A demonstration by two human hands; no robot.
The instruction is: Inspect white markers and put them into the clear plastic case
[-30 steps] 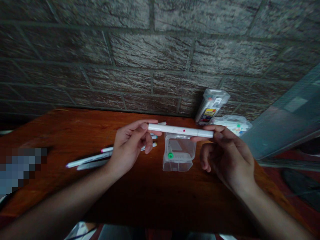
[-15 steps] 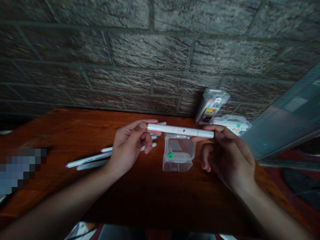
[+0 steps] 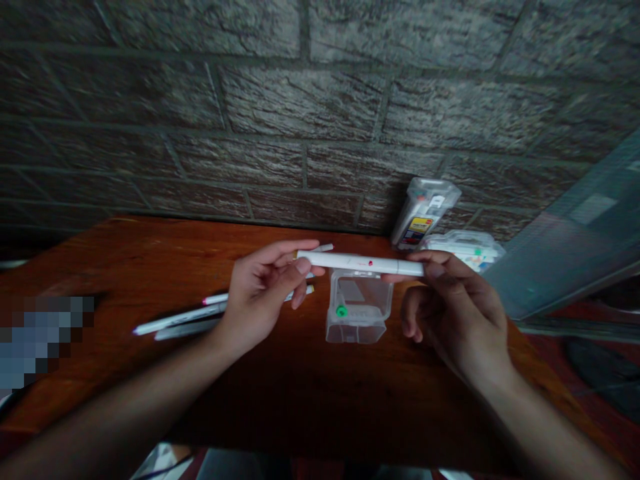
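Observation:
A white marker [image 3: 357, 261] with a small red mark is held level above the table, one end in each hand. My left hand [image 3: 263, 283] pinches its left end, where a yellowish-brown tip shows. The fingers of my right hand [image 3: 457, 303] close on the other end. Below the marker a clear plastic case [image 3: 356, 332] stands with its lid raised, and a green round piece [image 3: 342, 311] shows in it. Several more markers [image 3: 183, 319] lie to the left, partly hidden behind my left hand and forearm.
At the back right, a clear box of markers [image 3: 423, 217] stands against the brick wall [image 3: 280, 160]. Next to it is a second clear case [image 3: 465, 248] with a green-marked item. A translucent panel [image 3: 575, 220] rises at the right edge of the wooden table [image 3: 300, 393].
My left thumb has slid a little to the right along the marker, and its tip now rests on the barrel near the end. The rest looks nearly the same.

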